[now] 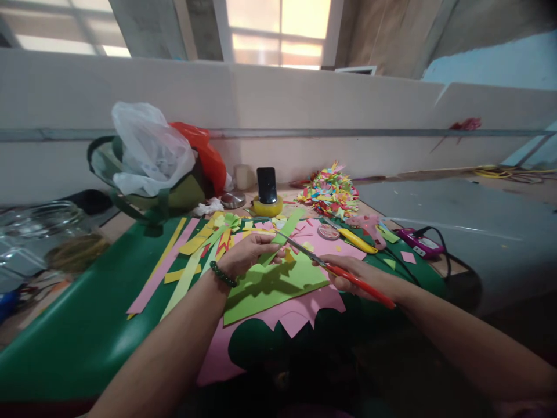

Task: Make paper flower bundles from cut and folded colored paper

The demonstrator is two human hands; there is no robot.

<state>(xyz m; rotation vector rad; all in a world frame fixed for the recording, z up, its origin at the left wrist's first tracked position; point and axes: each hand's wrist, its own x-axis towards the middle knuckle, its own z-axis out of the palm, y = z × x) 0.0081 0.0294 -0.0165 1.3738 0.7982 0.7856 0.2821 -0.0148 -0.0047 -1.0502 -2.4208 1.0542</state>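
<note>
My left hand (252,253), with a dark beaded bracelet at the wrist, is closed on a light green paper strip (290,223) that slants up and to the right. In my right hand (348,271) are red-handled scissors (357,283), their blades pointing left toward the strip near my left fingers. Whether the blades touch the strip I cannot tell. Beneath both hands lies a green paper sheet (256,302), on top of pink paper (291,322) with a jagged, scalloped edge. Pink, yellow and green strips (167,264) lie left of my left hand.
A phone (267,184) stands in a yellow tape roll (267,207). Behind lies a heap of paper scraps (333,191). On the right are a yellow utility knife (359,240), a pink glue gun (369,227) and a purple device (420,242). A bag (174,200) stands back left.
</note>
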